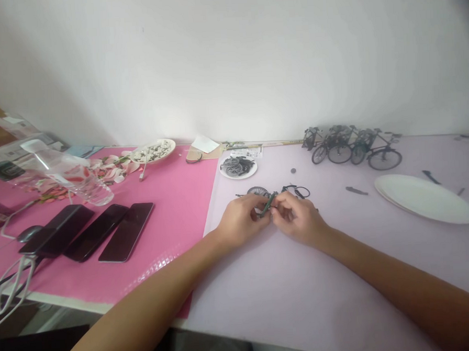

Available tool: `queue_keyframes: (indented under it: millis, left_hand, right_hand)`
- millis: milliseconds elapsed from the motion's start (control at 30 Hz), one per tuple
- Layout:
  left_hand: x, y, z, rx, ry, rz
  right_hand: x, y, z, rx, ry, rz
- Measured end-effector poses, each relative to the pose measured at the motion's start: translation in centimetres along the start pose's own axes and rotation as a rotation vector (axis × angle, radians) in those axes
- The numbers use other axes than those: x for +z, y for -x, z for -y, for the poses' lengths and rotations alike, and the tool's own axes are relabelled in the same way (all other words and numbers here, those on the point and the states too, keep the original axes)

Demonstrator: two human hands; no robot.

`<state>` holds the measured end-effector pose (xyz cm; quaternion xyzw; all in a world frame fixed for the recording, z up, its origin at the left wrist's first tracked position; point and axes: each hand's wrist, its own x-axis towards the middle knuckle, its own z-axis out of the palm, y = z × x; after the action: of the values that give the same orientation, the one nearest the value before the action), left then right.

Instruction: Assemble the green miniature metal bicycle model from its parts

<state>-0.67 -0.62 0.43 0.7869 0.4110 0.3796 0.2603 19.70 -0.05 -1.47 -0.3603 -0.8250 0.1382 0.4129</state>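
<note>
The small dark green piece (267,205) is up between two bare hands, over the lilac part of the desk (241,306). The left hand (240,221) has its grip closed on it; the right hand (302,219) has its fingertips bunched against its side, and from here I can't tell whether they clamp it. Just beyond the knuckles, partly blocked by them, lie a spoked wheel (258,190) and a thin dark ring (303,192). Further back there's a small plate (239,176) heaped with dark parts, and a little round disc (293,171). Miniature bicycles (385,158) crowd by the wall, with white oval plates (424,199) on the right. Phones (126,233) and a clear bottle (75,176) take up the pink side. The piece looks slim and straight, held at a tilt; its finer detail is too small to see.
</note>
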Motion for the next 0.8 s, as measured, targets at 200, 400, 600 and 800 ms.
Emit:
queue_keyframes:
  millis: [200,400,600,800]
  left_hand:
    - [-0.08,-0.03,-0.02,0.009,-0.003,0.01]
    - [-0.04,-0.03,0.14,-0.003,-0.013,0.026]
    - [-0.11,-0.02,0.01,-0.002,-0.021,0.043]
    - [-0.16,-0.03,0.05,-0.001,-0.034,0.053]
  right_hand:
    - [-0.04,0.0,0.08,0.03,-0.014,0.023]
    - [-0.04,-0.01,0.11,0.054,-0.01,0.054]
    - [-0.11,-0.09,0.17,0.059,-0.013,0.072]
    - [-0.09,-0.06,0.06,0.061,-0.008,0.079]
